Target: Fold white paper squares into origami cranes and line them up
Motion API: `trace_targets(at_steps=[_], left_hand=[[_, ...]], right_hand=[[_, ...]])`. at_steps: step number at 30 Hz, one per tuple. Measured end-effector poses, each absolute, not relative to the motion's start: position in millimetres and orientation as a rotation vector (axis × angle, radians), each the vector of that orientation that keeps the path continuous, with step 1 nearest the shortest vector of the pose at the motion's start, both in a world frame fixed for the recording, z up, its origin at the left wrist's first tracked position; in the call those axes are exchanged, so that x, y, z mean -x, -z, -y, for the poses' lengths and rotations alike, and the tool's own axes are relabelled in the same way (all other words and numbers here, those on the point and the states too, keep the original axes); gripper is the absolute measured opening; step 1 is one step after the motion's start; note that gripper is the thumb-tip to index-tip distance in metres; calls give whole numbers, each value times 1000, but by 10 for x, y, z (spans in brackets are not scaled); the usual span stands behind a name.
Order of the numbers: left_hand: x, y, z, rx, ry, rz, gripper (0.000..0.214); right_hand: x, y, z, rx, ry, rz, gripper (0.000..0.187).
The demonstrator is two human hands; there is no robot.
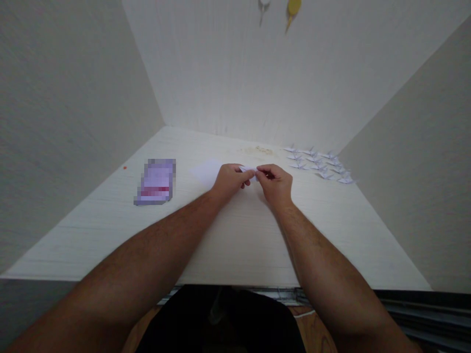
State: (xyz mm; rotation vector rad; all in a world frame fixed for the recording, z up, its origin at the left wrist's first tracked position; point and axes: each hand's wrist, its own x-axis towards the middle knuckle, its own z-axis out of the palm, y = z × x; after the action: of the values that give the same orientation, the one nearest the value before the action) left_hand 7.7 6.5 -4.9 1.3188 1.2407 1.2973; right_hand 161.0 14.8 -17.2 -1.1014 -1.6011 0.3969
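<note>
A small folded piece of white paper [248, 168] is pinched between my two hands, above the middle of the white desk [235, 235]. My left hand [231, 177] grips its left part, thumb on top. With thumb and fingertips, my right hand [275, 182] holds the right end. The fingers hide much of the paper, so its full shape does not show. Just left of my left hand lies a flat white sheet [206, 171]. Several folded white paper figures with pointed tips [318, 162] stand in rows at the back right.
At the left lies a blurred-out purple and white object with a red band [156, 181]. A small orange dot [125, 167] is near the left wall. Walls enclose the desk on three sides. A yellow hook [293, 7] hangs on the back wall.
</note>
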Motion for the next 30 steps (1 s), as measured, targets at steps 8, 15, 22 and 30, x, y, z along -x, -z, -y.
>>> trace_targets(at_steps=[8,15,22,30], left_hand=[[-77,77,-90,-1267,-1276,-1206,22],[-76,47,-81,-1232,-1225,-1203,14],[-105,0,-26,-1234,-1249,-1243,10],[-93,27,-56,-1223,-1269,-1245,14]], right_hand=[[-1615,188,-146,1073,-424,1627,10],[-1607,144,-127,1091,-505,1672,8],[-1618,188,-153,1030,-426,1727,9],[-1623,192,-162,954,-393,1745,10]])
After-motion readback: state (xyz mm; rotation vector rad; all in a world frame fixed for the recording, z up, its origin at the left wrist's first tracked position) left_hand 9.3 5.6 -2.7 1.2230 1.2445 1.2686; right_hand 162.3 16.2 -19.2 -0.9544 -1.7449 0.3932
